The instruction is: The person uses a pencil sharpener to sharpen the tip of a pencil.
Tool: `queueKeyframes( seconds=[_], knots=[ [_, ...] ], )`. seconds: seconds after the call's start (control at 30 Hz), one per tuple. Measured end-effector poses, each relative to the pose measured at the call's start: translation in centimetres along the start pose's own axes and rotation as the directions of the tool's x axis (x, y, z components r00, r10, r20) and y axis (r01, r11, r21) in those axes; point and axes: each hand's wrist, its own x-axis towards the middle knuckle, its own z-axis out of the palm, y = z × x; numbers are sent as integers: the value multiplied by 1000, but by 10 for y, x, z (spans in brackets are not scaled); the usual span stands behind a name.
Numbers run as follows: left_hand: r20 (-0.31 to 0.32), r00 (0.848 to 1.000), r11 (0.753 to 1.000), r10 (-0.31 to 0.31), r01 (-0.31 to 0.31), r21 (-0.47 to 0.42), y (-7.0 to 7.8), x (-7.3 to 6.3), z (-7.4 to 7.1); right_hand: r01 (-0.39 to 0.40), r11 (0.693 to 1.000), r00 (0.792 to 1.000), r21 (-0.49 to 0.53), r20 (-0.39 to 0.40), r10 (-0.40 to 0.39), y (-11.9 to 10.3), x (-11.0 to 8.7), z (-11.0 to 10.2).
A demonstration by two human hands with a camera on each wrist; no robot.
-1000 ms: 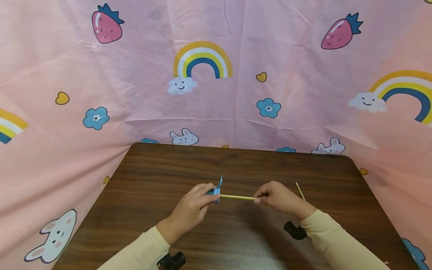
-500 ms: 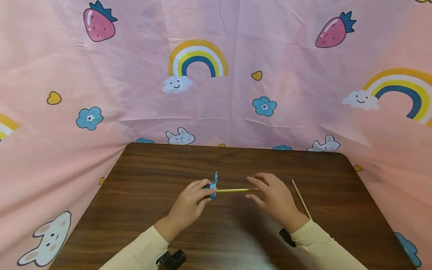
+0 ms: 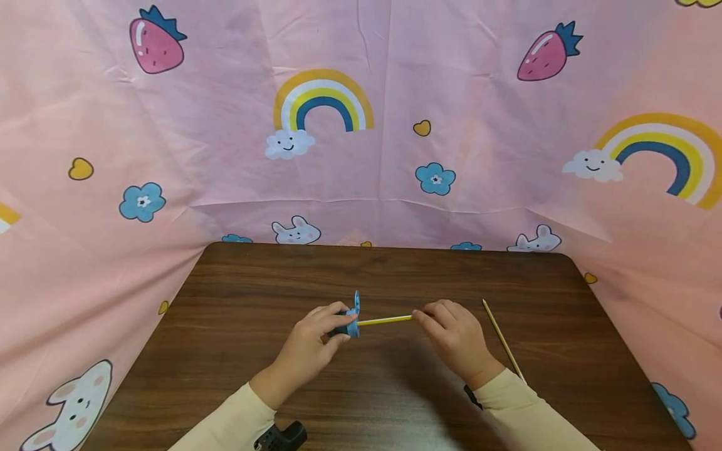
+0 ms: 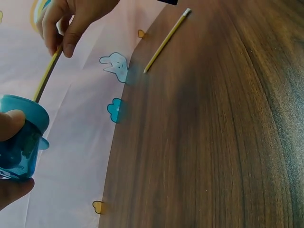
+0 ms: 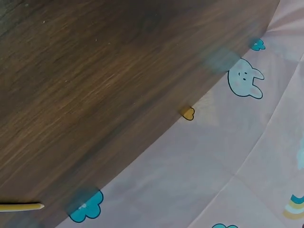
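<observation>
Head view: two cream-sleeved arms reach forward, the left hand (image 3: 306,344) curled round a blue container, apparently a pencil sharpener (image 3: 353,329), its lid raised; the right hand (image 3: 455,341) pinches a yellow pencil (image 3: 385,320). A second pencil (image 3: 502,338) lies slantwise on the wood-grain table (image 3: 361,272), beside the right wrist; printed pink cloth (image 3: 350,181) hangs behind. The held pencil bridges the hands, one end at the sharpener's top, the other behind fingers.

Lower centre of frame: pencil (image 3: 386,320) extending from container (image 3: 353,327) in left hand (image 3: 307,341) rightward to right hand (image 3: 455,341). Farther right: second pencil (image 3: 504,341) on table (image 3: 338,269). Behind: cloth (image 3: 338,181).
</observation>
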Motion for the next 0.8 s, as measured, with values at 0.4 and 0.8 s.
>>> queueKeyframes(
  seconds=[0.4, 0.8],
  knots=[
    [-20, 986, 979, 165, -161, 123, 1, -2, -1, -213, 976, 956, 50, 215, 198, -9, 14, -8],
    [-5, 914, 889, 405, -392, 236, -2, -1, -2, -774, 590, 456, 230, 849, 267, 9, 33, -25]
  ],
)
